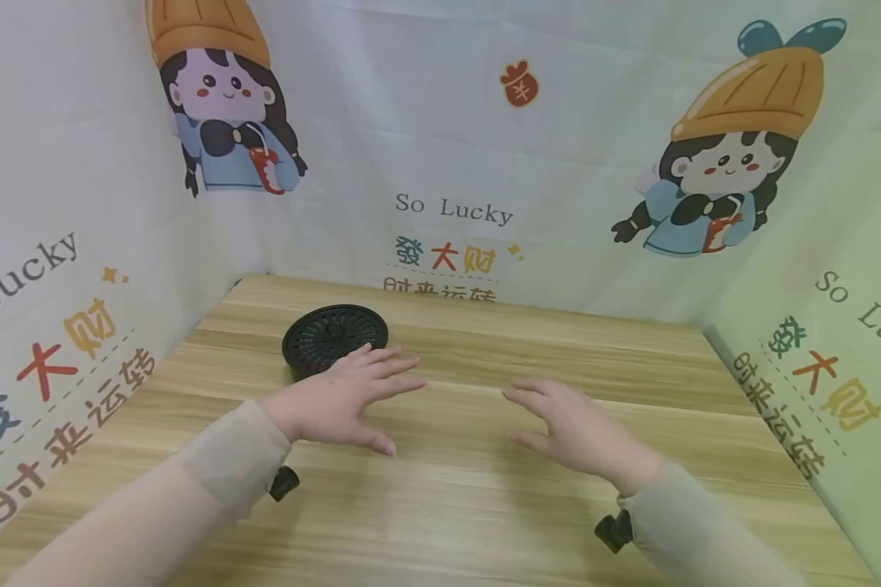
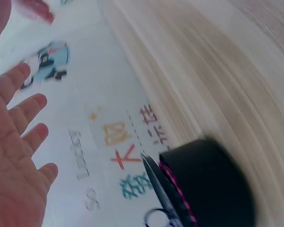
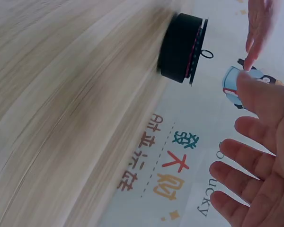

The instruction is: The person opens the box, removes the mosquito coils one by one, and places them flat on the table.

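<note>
A round black mosquito coil holder (image 1: pixel 335 330) stands toward the back left of the table. Its lid has slots, with a small wire ring (image 3: pixel 207 54) on top; a pink edge shows under the lid in both wrist views. My left hand (image 1: pixel 352 399), fingers spread and straight, hovers just in front of the holder and hides part of its near side from the head view. Over the table to the right, my right hand (image 1: pixel 568 428) is held in the air with relaxed fingers. Neither hand holds anything, and a gap separates them.
The wood-grain table (image 1: pixel 440 505) is enclosed at the back and both sides by a printed cloth (image 1: pixel 595 122) with cartoon figures and lettering. A black wrist mount shows under each sleeve, the left one (image 1: pixel 284 483) and the right one (image 1: pixel 614 531).
</note>
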### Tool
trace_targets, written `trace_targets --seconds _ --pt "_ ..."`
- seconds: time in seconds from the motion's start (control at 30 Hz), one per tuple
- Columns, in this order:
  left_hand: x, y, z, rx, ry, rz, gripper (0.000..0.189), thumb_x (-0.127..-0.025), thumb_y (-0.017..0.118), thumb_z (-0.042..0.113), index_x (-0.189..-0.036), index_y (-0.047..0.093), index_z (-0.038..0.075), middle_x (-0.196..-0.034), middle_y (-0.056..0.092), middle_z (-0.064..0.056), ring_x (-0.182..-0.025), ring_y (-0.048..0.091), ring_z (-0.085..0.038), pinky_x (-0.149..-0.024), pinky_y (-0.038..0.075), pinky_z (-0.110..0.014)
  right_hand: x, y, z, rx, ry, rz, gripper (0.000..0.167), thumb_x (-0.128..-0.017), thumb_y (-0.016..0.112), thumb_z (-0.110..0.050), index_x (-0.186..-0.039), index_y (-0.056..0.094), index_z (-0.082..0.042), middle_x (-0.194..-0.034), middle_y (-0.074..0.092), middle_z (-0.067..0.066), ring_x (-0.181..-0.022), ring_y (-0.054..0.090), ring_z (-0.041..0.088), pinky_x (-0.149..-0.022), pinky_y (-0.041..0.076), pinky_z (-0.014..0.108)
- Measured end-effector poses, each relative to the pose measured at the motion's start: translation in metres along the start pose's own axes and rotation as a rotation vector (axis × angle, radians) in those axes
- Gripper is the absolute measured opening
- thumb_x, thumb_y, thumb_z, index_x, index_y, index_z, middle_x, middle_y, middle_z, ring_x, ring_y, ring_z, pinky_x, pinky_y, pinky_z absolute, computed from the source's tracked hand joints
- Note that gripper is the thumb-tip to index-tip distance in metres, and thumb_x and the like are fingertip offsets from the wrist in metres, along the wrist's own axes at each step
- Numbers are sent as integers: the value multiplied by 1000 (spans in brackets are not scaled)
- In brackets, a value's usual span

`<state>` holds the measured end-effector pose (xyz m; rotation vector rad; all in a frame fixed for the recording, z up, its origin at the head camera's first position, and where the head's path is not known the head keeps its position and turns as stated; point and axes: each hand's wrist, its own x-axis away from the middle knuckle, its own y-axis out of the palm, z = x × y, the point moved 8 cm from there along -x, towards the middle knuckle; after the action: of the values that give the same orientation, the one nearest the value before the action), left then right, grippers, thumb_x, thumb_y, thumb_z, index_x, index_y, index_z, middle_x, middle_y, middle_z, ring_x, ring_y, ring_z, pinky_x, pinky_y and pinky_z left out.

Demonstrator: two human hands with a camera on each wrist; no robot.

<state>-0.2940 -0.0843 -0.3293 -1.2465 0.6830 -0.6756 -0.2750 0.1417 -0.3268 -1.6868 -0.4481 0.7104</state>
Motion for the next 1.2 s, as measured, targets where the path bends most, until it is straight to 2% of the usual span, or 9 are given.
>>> trace_targets --seconds 0.2,0.33,0.5,0.6,0.8,0.87,0.93,1.03,1.2 --pt "14 -14 -42 173 -132 172 67 -86 68 48 -141 51 15 -147 44 -5 -141 28 -30 -114 22 -55 -32 11 8 -197 174 8 49 -94 61 -35 -135 56 -8 -134 56 12 -123 52 31 -103 43 49" --pt "24 -23 -74 323 -257 320 54 -92 64 39 -137 54 11 -144 48 -10 -136 35 -32 -110 31 -54 -54 18 13 -338 251 57 45 -96 59 -34 -133 57 -8 -132 57 10 -120 54 28 -101 45 48" --pt "43 -27 -113 508 -471 494 56 -98 52 43 -142 48 9 -148 40 -14 -139 29 -36 -111 27 -58 -77 31 17 -551 339 127 42 -96 59 -30 -132 58 -10 -129 59 7 -113 57 24 -94 50 43" --pt "55 -25 -133 569 -580 576 59 -99 48 45 -145 42 9 -151 33 -18 -140 25 -39 -112 23 -59 -90 41 17 -669 382 159 42 -96 60 -27 -133 57 -8 -129 59 9 -112 58 24 -90 52 42" --pt "70 -21 -158 559 -675 688 57 -101 46 39 -146 40 4 -149 34 -25 -136 30 -44 -111 27 -58 -113 63 14 -831 464 214 42 -96 59 -25 -134 55 -7 -126 60 11 -115 56 27 -92 51 42" --pt "75 -16 -166 583 -704 724 57 -101 45 38 -146 39 3 -148 35 -27 -134 32 -44 -110 28 -57 -121 69 11 -860 478 229 42 -96 58 -25 -134 54 -6 -125 60 10 -115 56 27 -93 51 42" --pt "79 -10 -171 638 -738 755 58 -101 44 38 -147 37 3 -147 33 -29 -134 32 -44 -110 29 -56 -129 76 7 -894 495 234 43 -96 58 -25 -135 54 -5 -125 59 11 -115 56 28 -93 51 42" --pt "83 3 -179 750 -777 779 62 -102 42 39 -151 28 5 -152 26 -25 -138 27 -41 -112 28 -53 -141 87 1 -956 510 232 45 -97 58 -23 -136 51 -3 -127 58 14 -116 55 29 -93 51 41" --pt "85 26 -190 898 -818 760 68 -102 39 39 -154 11 5 -158 15 -20 -143 16 -35 -117 19 -47 -156 104 -8 -1113 543 214 49 -97 57 -20 -139 45 1 -134 52 19 -118 53 32 -94 50 43"
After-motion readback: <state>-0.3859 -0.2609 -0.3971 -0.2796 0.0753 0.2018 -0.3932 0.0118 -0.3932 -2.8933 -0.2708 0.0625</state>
